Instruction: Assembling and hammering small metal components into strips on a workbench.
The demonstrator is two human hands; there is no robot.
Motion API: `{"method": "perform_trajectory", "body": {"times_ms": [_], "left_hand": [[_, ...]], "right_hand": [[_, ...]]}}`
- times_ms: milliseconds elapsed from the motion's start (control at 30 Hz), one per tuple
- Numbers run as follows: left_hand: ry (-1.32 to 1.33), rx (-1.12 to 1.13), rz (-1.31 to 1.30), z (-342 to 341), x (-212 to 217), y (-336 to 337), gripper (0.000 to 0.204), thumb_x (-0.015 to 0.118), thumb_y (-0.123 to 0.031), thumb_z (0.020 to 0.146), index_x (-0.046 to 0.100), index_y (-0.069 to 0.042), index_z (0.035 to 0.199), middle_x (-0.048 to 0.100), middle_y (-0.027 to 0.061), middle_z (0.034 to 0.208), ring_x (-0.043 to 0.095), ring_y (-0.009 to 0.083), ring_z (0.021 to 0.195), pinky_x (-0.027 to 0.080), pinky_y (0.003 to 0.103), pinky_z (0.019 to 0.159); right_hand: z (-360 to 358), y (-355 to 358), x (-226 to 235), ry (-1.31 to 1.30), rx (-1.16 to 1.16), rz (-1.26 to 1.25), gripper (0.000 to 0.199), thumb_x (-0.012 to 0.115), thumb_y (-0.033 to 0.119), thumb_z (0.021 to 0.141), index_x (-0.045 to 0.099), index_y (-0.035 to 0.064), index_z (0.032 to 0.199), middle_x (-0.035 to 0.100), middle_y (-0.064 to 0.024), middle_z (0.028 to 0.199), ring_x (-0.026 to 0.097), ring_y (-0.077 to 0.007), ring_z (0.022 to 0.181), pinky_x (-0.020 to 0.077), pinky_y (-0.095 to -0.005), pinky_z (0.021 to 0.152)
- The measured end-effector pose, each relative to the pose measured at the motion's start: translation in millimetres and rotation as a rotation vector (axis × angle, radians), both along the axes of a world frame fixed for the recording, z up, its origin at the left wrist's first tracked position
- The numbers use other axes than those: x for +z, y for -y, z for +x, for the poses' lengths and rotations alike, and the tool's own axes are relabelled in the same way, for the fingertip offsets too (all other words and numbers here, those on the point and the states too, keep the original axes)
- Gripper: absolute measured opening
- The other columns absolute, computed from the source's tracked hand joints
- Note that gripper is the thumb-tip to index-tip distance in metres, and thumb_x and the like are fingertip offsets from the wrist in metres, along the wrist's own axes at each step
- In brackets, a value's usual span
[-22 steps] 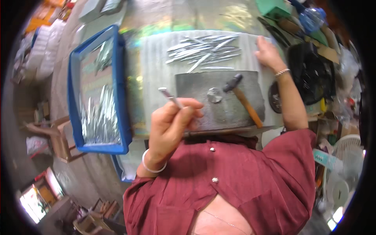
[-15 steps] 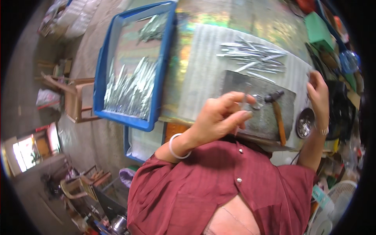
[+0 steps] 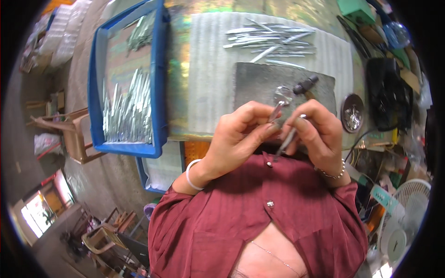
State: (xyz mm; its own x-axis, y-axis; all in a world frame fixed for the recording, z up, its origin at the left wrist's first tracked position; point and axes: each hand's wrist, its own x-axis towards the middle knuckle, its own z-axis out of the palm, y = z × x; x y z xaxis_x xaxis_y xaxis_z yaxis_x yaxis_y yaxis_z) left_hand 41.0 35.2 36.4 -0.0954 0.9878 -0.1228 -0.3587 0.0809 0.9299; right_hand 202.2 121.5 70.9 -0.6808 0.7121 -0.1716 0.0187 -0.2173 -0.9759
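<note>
My left hand (image 3: 241, 134) pinches a thin silvery metal strip (image 3: 276, 112) between thumb and fingertips, over the near edge of a dark grey block (image 3: 252, 83). Close beside it, my right hand (image 3: 321, 132) is closed on a slim metal piece (image 3: 288, 140) that points down toward my shirt; its exact kind is unclear. The two hands are nearly touching. On the block, just beyond my fingers, lies a shiny, clear-looking round piece (image 3: 283, 94). A hammer (image 3: 306, 84) rests there too, its handle mostly hidden by my right hand.
Several silvery strips (image 3: 273, 41) lie piled on a white foam sheet (image 3: 208, 69) past the block. A blue tray (image 3: 160, 92) with more strips stands at left. To the right are a dark round dish (image 3: 352, 113) of small shiny bits and a black object (image 3: 384, 88).
My right hand has come left from beside the dish to meet my left hand, and now holds a slim metal piece. My left hand keeps its pinch. The whole view has shifted.
</note>
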Motion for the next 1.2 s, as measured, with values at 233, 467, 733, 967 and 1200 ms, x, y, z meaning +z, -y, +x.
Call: {"method": "perform_trajectory", "body": {"times_ms": [233, 467, 733, 967, 1200], "left_hand": [[-0.152, -0.019, 0.057, 1, -1, 1, 0.007, 0.059, -0.002, 0.088, 0.059, 0.001, 0.094, 0.066, 0.005, 0.08, 0.06, 0.0063, 0.077, 0.05, 0.022, 0.066], [-0.256, -0.06, 0.141, 7, 5, -6, 0.007, 0.06, -0.002, 0.087, 0.058, 0.001, 0.093, 0.065, 0.0048, 0.08, 0.059, 0.0073, 0.074, 0.048, 0.021, 0.064], [-0.234, -0.127, 0.043, 7, 3, -12, 0.006, 0.061, -0.003, 0.087, 0.056, 0.0, 0.085, 0.063, 0.006, 0.069, 0.06, 0.0079, 0.063, 0.047, 0.023, 0.055], [-0.115, -0.281, -0.202, -7, 7, -24, 0.01, 0.061, -0.008, 0.089, 0.057, 0.001, 0.086, 0.062, 0.0026, 0.072, 0.056, 0.0045, 0.064, 0.044, 0.017, 0.053], [0.133, -0.329, -0.344, -7, 6, -41, 0.017, 0.063, -0.018, 0.088, 0.058, -0.002, 0.086, 0.06, 0.0019, 0.062, 0.058, 0.0071, 0.046, 0.043, 0.017, 0.04]], "right_hand": [[-4, -1, -6, 0.048, -0.034, 0.562, 0.007, 0.064, 0.002, 0.083, 0.061, -0.0023, 0.087, 0.061, -0.0083, 0.074, 0.06, -0.0134, 0.058, 0.0462, -0.0231, 0.052], [3, 2, -10, 0.042, -0.067, 0.554, 0.011, 0.063, 0.002, 0.085, 0.057, -0.0034, 0.093, 0.059, -0.0056, 0.075, 0.052, -0.003, 0.051, 0.0382, -0.0153, 0.043], [5, -7, -2, 0.114, -0.003, 0.088, 0.009, 0.064, 0.005, 0.085, 0.057, -0.0011, 0.082, 0.061, -0.0048, 0.065, 0.055, -0.0042, 0.05, 0.0414, -0.0176, 0.044], [0, -19, -23, -0.004, -0.024, -0.302, 0.014, 0.062, 0.01, 0.087, 0.056, 0.0027, 0.077, 0.055, 0.0002, 0.058, 0.043, -0.0015, 0.041, 0.0293, -0.0154, 0.036], [-2, -31, -38, -0.039, -0.057, -0.512, 0.018, 0.063, 0.017, 0.085, 0.056, 0.0072, 0.071, 0.053, 0.002, 0.058, 0.037, -0.0003, 0.038, 0.0256, -0.0142, 0.033]]}}
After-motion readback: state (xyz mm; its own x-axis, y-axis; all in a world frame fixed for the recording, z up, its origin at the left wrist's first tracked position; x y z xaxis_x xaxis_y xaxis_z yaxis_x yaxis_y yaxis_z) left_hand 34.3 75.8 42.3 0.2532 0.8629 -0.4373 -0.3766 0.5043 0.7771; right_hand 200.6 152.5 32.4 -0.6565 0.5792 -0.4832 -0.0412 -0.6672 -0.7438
